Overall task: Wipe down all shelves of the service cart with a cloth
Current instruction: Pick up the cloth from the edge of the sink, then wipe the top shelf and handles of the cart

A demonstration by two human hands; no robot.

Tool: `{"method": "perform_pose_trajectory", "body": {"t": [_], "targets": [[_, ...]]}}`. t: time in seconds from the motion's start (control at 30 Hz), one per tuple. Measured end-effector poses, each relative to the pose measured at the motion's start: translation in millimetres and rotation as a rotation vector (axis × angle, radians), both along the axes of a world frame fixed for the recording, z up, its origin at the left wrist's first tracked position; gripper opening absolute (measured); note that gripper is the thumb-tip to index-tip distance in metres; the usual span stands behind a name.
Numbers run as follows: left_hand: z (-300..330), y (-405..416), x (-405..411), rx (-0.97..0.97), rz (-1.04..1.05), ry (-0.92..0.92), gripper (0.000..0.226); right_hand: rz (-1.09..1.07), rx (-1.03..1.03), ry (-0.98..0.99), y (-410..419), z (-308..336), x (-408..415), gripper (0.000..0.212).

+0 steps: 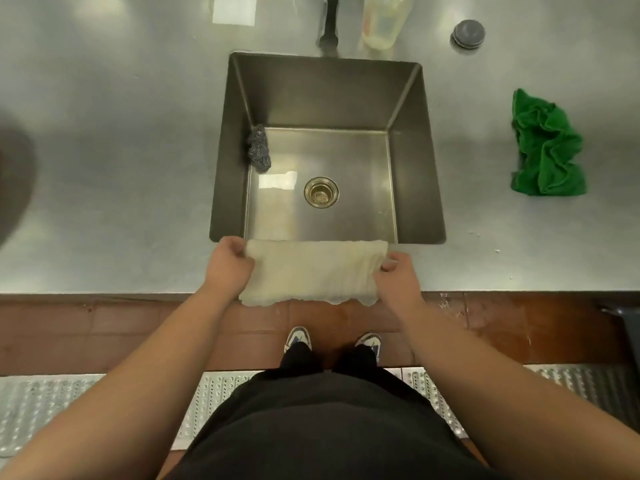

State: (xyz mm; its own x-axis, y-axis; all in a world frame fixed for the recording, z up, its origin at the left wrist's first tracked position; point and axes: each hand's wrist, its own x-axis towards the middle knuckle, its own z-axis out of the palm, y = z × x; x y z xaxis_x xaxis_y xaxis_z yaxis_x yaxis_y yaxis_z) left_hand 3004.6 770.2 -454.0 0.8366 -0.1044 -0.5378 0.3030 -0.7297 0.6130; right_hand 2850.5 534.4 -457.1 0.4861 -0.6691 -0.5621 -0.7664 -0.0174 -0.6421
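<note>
The person stood at a steel counter [104, 168] with a square sink [415, 150] in the middle of the frame, and both hands held a pale cream cloth [311, 275] stretched flat just below the sink's near rim, its lower edge hanging past the counter's front edge. The left hand [228, 261] gripped the cloth's left end, fingers curled in and pinching the upper corner; the right hand [398, 275] did the same at the right end, thumb and fingers closed on the fabric. No service cart showed anywhere in view, so this looked like preparation: the cloth was being spread or folded at the sink before any wiping began, and none of the shelves could be judged done. Whether the cloth was wet could not be told. A steel scourer [259, 150] lay in the sink's upper left corner, a crumpled green cloth [547, 150] sat on the counter at right, and a soap bottle [384, 22] stood beside the tap [329, 22] at the top. The next move probably called for folding the cloth into a handy pad, keeping hold of both ends, then turning away to find the cart
</note>
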Motion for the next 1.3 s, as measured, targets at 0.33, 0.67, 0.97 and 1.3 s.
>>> {"method": "perform_pose_trajectory", "body": {"t": [0.33,0.67,0.97,1.3], "targets": [[22.9,11.9,22.9,-0.252,0.066,0.259,0.010,-0.181,0.151,-0.073,-9.0,18.7,6.3,0.020],[95.1,-32.5,36.6,-0.533,-0.157,-0.113,0.018,-0.288,-0.147,-0.532,-39.7,91.1,-31.6,0.016],[142.9,-133.5,2.5,-0.257,-0.757,-0.364,0.035,-0.487,-0.302,-0.607,-90.2,140.7,-114.4,0.008],[178.8,-280.8,-126.5,-0.304,-0.972,-0.565,0.018,-0.535,-0.251,-0.514,-148.2,157.1,-293.1,0.063]]}}
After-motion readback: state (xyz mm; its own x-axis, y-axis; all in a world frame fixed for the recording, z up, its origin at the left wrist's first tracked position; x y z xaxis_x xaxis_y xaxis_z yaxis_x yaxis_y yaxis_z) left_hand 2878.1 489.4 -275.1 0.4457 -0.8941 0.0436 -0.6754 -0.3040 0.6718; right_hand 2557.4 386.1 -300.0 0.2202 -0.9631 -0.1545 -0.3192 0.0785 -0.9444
